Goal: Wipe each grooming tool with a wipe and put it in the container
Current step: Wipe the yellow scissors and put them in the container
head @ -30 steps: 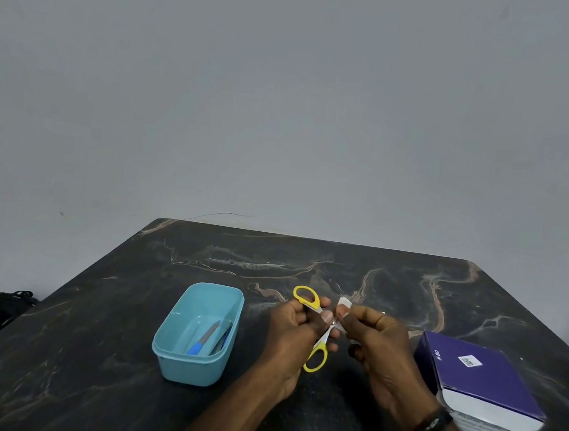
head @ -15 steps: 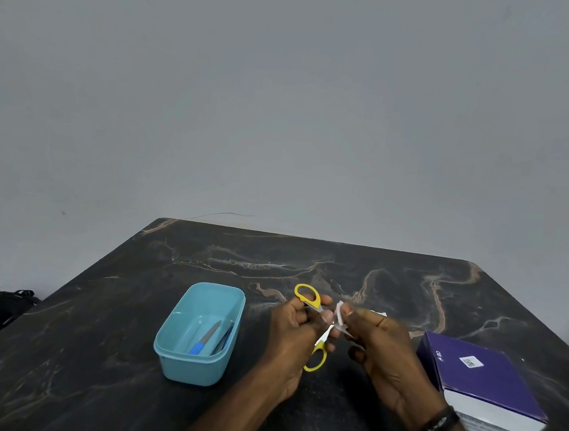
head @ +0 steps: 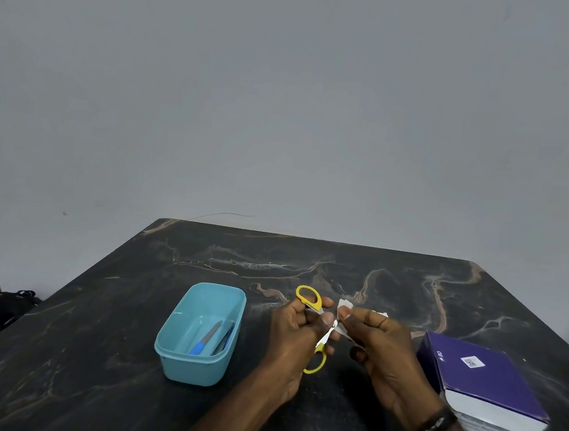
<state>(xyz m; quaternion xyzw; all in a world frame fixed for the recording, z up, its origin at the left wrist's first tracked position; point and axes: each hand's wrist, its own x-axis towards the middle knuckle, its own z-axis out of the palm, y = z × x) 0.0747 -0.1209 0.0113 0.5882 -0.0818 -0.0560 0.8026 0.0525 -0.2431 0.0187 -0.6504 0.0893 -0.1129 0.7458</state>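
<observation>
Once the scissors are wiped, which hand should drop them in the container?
Left, probably. The left hand already grips the yellow-handled scissors, and the blue container sits just to its left. The right hand is pinching the wipe and lies farther from the container.

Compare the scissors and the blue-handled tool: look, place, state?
The scissors have yellow loop handles; the blue-handled tool is one straight stick. The scissors are held off the table in the left hand, spread open, with the right hand pinching a wipe at the blades; the tool lies untouched inside the container. Both are small with grey metal parts.
</observation>
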